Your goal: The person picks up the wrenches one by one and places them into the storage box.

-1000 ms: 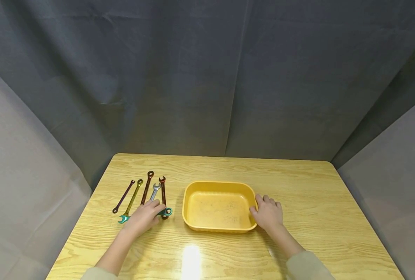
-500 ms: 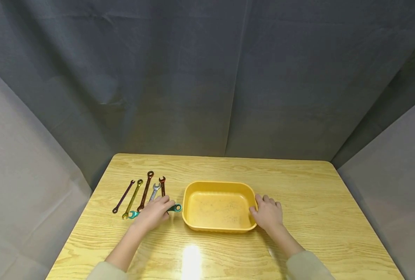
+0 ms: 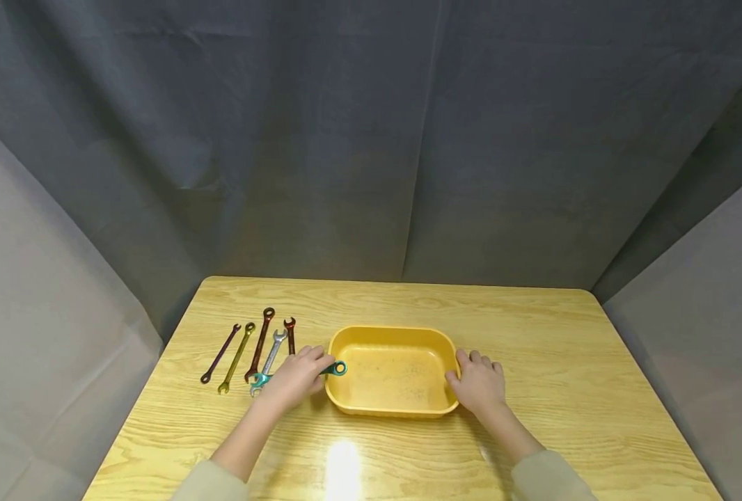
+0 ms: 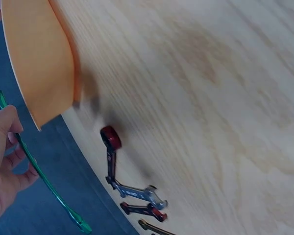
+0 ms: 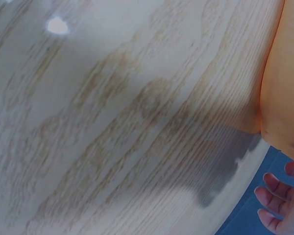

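My left hand (image 3: 297, 379) pinches a teal-green combination wrench (image 3: 340, 369) around its middle. The wrench's ring end reaches over the left rim of a yellow plastic basin (image 3: 390, 413), and its open end points left. In the left wrist view, the green wrench (image 4: 50, 185) slants down from the thumb and fingers, apart from the orange-looking basin (image 4: 39, 58). At the basin's right side, my right hand (image 3: 480, 383) holds the rim, thumb on the rim and fingers along the outer wall. The right wrist view catches its fingers (image 5: 274, 199) by the basin's corner.
Left of the basin lie a purple wrench (image 3: 220, 353), a yellow-green wrench (image 3: 236, 362), a dark brown wrench (image 3: 260, 344), a silver wrench (image 3: 274, 353) and a red wrench (image 3: 291, 335). A grey curtain (image 3: 371, 174) hangs behind the wooden table (image 3: 565, 362).
My left hand has carried the teal-green wrench rightward from among the other wrenches to the basin's left rim. The right hand and basin have stayed in place.
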Motion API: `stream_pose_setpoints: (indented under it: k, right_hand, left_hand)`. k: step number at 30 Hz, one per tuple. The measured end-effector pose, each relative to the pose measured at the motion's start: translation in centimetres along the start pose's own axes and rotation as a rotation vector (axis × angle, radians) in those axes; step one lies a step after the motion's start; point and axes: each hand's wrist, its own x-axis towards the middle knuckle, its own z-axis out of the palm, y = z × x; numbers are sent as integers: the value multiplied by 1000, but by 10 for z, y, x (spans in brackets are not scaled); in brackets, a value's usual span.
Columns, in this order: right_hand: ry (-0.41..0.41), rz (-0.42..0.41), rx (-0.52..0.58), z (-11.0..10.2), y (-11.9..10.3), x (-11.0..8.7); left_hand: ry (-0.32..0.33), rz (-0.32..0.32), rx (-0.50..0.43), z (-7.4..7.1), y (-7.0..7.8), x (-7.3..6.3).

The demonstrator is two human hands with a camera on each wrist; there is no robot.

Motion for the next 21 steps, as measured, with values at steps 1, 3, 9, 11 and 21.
stream_pose_setpoints:
  k: [1, 3, 9, 11, 21]
  right_hand:
    - [1, -1, 0, 0, 0, 0]
    - [5, -2, 0, 0, 0, 0]
    - [0, 0, -5, 0, 0, 0]
    - [-5, 0, -5, -1, -1, 0]
    - [-9, 1, -1, 0, 0, 0]
  left_hand:
    - [-2, -4, -6, -1, 2, 2]
    - [-12, -11, -10, -3, 5, 6]
    - [-51, -6, 15, -3, 13, 16]
    - [-57, -1, 23, -2, 16, 19]
    - [-36, 79, 95, 0, 33, 38]
